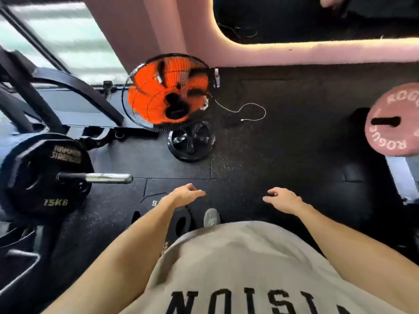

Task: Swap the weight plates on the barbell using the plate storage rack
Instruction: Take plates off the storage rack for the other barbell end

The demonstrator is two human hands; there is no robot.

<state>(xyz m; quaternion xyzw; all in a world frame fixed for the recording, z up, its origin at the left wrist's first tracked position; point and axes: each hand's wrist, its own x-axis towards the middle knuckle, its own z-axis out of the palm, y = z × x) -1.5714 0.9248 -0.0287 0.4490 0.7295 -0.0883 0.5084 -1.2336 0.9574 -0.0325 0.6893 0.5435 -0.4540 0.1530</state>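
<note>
Beige shirt (238,268) fills 6 o'clock. Left hand (186,192) and right hand (283,198) hover with fingers relaxed, holding nothing, above what appears to be a dark plate (179,223) on the floor. 15 kg plate (43,175) on barbell sleeve (106,178) at 9 o'clock; pink plate (394,123) at 3 o'clock; orange fan (169,91) at 12 o'clock.

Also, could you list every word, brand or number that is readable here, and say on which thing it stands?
"15KG": black plate on the barbell sleeve.
Brand above it: two words, too blurred to read surely.
"ROGUE": pink plate, once whole, once cut off at the frame edge.
"NOISI", upside down and cut off: beige shirt.
Pale marks on the floor plate: unreadable.
</note>
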